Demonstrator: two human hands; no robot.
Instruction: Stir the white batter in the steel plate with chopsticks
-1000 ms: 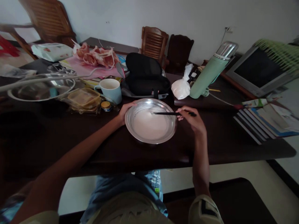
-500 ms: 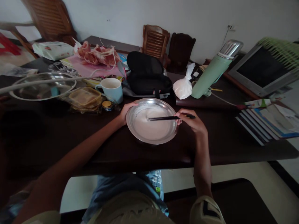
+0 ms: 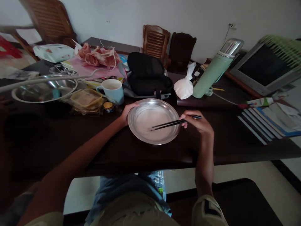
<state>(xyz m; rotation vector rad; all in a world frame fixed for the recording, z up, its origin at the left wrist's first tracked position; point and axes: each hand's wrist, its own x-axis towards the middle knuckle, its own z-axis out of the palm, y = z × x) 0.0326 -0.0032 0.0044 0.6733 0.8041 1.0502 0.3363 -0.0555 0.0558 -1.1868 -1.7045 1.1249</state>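
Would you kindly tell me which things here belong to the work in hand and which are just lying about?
In use:
metal bowl of pale mixture, left hand at its rim
black chopsticks, in the right hand

Apparently lying about:
blue mug
black case
green flask
books

Unclear: tied white bag

In dim light, a slatted wooden chair (image 3: 155, 40) and a darker chair (image 3: 182, 48) stand before a white wall (image 3: 199, 15) with a socket (image 3: 232, 26); a wooden armchair (image 3: 48, 20) stands far left. Pale floor (image 3: 235, 174) shows below the dark table (image 3: 56, 138).
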